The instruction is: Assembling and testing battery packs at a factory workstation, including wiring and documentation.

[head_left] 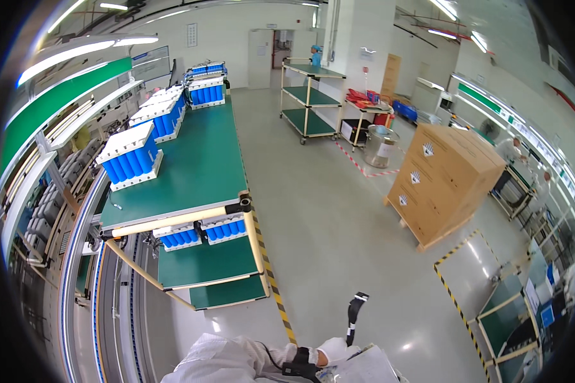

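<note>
At the bottom edge my left hand reaches across in front of me, in a white glove and white sleeve, with a black strapped device at the wrist. Its fingers look closed around the lower end of a black flat strip with white bands, which sticks up beyond the hand. A crinkled clear-and-white plastic bag lies against the hand, cut off by the picture's edge. My right hand does not show.
On the left, a green-topped workbench bears blue battery packs, with more on its lower shelf. Metal conveyor rails run beside it. Ahead stand a shelf cart, a metal drum and a large palletised carton. People work at far right.
</note>
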Available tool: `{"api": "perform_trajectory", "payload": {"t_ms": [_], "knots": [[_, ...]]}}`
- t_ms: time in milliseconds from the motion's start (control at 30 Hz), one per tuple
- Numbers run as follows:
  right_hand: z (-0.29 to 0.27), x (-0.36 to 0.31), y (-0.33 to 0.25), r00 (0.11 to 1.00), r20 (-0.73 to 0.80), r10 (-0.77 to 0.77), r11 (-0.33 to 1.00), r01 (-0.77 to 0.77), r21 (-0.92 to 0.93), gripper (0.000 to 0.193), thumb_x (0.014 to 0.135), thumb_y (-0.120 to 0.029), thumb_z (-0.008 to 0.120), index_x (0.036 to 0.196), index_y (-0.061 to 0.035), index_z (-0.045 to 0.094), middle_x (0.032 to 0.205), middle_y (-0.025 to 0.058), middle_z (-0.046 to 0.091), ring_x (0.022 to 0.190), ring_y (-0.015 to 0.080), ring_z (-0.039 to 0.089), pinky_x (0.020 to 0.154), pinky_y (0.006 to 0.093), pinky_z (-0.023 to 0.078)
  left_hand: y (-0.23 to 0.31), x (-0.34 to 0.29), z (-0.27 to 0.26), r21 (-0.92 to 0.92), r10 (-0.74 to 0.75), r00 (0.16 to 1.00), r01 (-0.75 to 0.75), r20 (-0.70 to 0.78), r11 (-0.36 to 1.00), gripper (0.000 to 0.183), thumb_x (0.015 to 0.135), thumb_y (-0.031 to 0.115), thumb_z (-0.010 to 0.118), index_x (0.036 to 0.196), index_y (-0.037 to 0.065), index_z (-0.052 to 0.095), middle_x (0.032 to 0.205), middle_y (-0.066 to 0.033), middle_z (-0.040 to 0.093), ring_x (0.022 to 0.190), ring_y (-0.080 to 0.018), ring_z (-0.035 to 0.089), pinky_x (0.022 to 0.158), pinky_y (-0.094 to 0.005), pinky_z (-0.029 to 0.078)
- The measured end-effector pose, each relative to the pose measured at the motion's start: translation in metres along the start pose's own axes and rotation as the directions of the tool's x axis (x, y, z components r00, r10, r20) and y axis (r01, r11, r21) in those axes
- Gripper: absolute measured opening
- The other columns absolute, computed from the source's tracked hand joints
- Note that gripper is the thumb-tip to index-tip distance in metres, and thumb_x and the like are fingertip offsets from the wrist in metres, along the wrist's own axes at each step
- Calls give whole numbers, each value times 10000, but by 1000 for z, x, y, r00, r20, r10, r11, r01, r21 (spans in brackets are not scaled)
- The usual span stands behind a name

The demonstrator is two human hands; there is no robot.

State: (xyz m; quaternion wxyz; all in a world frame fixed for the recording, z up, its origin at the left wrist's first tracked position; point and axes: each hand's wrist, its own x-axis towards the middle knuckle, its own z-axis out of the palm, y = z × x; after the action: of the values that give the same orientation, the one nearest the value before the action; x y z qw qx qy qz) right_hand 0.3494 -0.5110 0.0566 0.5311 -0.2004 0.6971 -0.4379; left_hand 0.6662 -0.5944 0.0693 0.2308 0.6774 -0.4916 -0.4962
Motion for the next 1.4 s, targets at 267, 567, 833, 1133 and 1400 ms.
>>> {"api": "perform_trajectory", "payload": {"t_ms": [267,567,833,1133,1400], "knots": [[195,140,-135,949,315,-16,985,69,-160,283,934,-322,584,992,-53,653,834,24,591,762,151,524,663,332,467,-25,150,-97,-228,-137,923,56,-359,972,563,868,479,529,921,-56,697,878,-292,681,902,-446,664,801,-460,513],[476,275,-226,832,547,-96,883,325,-339,375,958,-359,551,962,-1,664,840,-5,590,775,124,505,662,305,433,-4,278,-298,-370,-237,798,20,-554,929,483,873,443,521,952,3,703,891,-291,677,918,-450,658,820,-479,510],[735,291,-303,672,732,-109,914,357,-192,305,963,-335,556,791,-84,583,747,-56,467,707,102,402,601,307,367,12,362,-518,-333,-273,675,43,-685,942,413,892,373,554,1046,15,691,868,-223,706,848,-385,688,748,-410,523],[1037,282,-393,185,979,81,989,103,-101,282,940,-280,546,1040,-35,644,947,48,668,862,173,621,766,348,490,78,377,-747,-432,-455,392,152,-799,889,377,860,346,606,953,-6,704,788,-152,684,726,-224,659,685,-361,509],[1264,183,-451,-409,863,296,954,71,-293,452,1005,-299,469,1310,33,498,1252,129,602,1132,243,581,996,360,441,65,301,-935,-409,-409,-25,130,-912,903,324,837,289,621,958,6,723,761,-148,684,639,-254,645,636,-355,509]]}}
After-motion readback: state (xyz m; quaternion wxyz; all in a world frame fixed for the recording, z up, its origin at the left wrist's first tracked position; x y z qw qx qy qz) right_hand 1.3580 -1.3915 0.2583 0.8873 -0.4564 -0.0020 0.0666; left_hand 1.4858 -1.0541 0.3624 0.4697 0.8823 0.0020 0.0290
